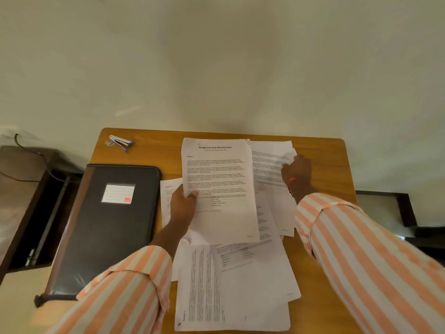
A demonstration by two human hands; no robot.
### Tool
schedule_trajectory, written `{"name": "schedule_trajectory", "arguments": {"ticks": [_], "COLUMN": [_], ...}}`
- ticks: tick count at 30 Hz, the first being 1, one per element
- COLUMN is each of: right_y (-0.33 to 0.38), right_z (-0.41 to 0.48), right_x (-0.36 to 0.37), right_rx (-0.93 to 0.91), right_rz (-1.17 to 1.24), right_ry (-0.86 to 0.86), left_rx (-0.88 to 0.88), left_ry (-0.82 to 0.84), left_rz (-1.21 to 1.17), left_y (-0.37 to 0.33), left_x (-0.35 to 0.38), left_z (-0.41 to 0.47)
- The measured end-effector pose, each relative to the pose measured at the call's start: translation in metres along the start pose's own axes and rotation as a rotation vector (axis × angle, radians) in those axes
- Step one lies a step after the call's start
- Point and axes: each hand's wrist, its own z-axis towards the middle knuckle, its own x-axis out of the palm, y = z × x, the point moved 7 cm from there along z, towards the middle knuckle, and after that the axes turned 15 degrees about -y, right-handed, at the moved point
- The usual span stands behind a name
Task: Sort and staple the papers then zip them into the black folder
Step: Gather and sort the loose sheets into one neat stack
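My left hand (182, 205) grips the left edge of a printed title sheet (218, 179) and holds it over the other papers. My right hand (296, 173) pinches the right edge of another printed sheet (269, 162) lying at the table's far right. Several loose papers (236, 285) lie overlapped on the wooden table (322, 165) below them. A black zip folder (108, 225) with a white label lies shut on the left side of the table. A small stapler (120, 142) sits at the far left corner.
A dark side cabinet (31, 201) with a cable stands left of the table. A pale wall runs behind. A dark frame (407, 208) sits low on the right. Bare wood shows between the stapler and the papers.
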Motion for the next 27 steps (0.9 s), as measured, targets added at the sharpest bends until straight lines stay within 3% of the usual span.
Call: {"name": "schedule_trajectory", "arguments": {"ticks": [16, 20, 27], "right_y": [-0.002, -0.009, -0.009], "right_z": [0.037, 0.036, 0.034], "right_x": [0.003, 0.007, 0.026], "right_rx": [0.0, 0.054, -0.028], "right_rz": [-0.01, 0.081, -0.043], "right_ry": [-0.062, -0.017, 0.039], "left_rx": [-0.048, -0.047, -0.038], "left_ry": [-0.054, -0.06, -0.057], "left_rz": [-0.018, -0.008, 0.007], "left_y": [-0.001, -0.006, 0.003], "left_x": [0.004, -0.001, -0.004], "left_z": [0.007, 0.002, 0.003]}}
